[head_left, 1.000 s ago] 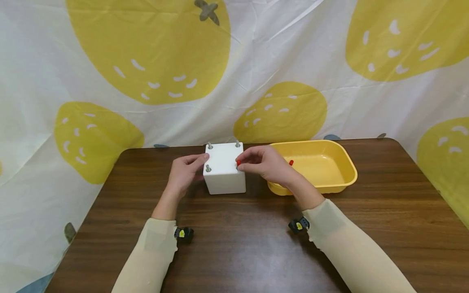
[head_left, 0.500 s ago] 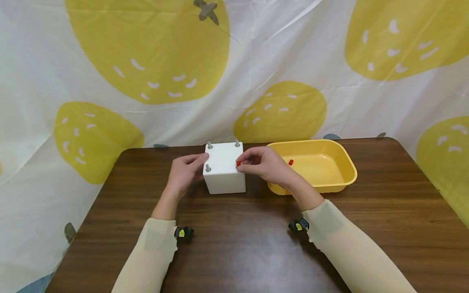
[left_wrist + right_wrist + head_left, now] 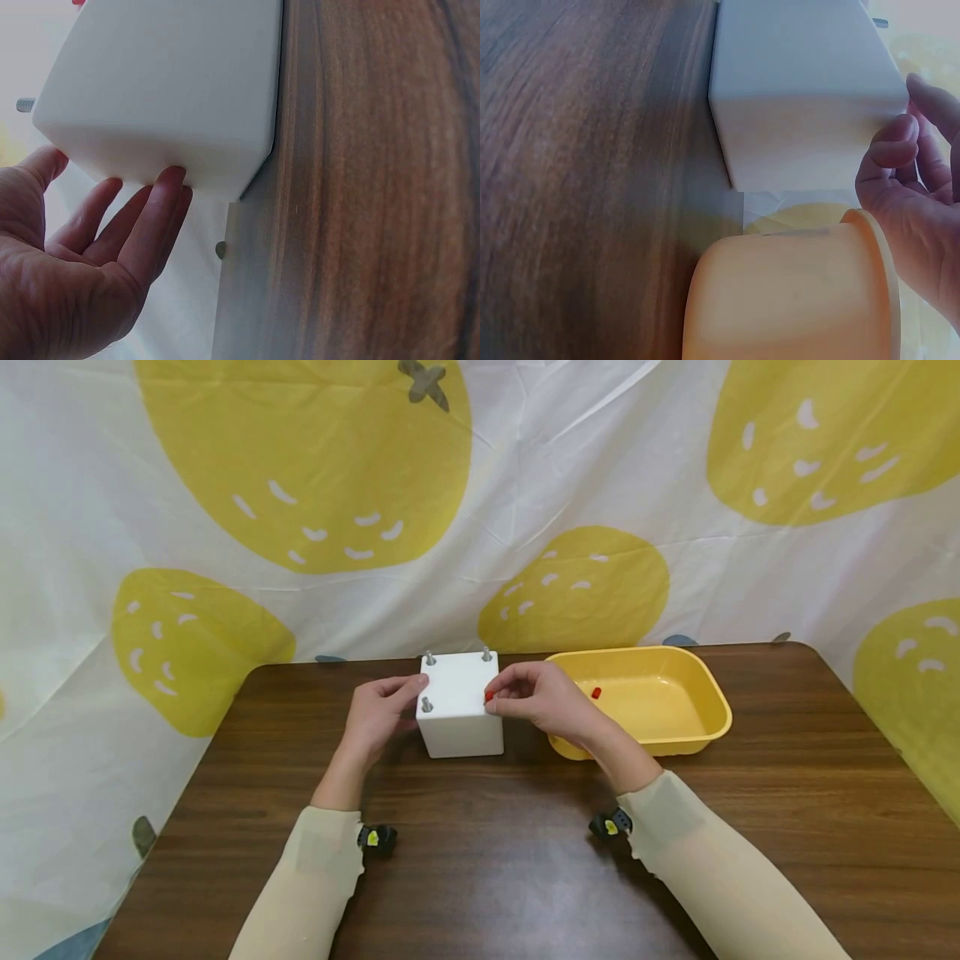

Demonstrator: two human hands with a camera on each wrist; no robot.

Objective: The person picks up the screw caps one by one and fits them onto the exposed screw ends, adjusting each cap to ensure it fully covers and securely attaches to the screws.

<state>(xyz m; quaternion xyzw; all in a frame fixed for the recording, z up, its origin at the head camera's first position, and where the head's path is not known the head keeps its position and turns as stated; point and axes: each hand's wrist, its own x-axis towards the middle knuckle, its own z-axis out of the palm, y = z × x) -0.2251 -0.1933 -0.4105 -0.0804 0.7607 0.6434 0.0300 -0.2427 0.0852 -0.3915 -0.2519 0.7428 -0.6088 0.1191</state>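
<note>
A white cube block stands on the brown wooden table, with metal bolts sticking up from its top corners. My right hand pinches a small red cap at the block's near right corner. My left hand rests with straight fingers against the block's left side; in the left wrist view the fingertips touch the white block. The right wrist view shows the white block and my right hand beside it.
A yellow plastic tub stands right of the block and holds another small red cap. The yellow tub fills the lower part of the right wrist view. A white cloth with yellow strawberries hangs behind the table.
Almost nothing differs. The right hand has shifted very slightly at the red cap; the left hand and the block stay put.
</note>
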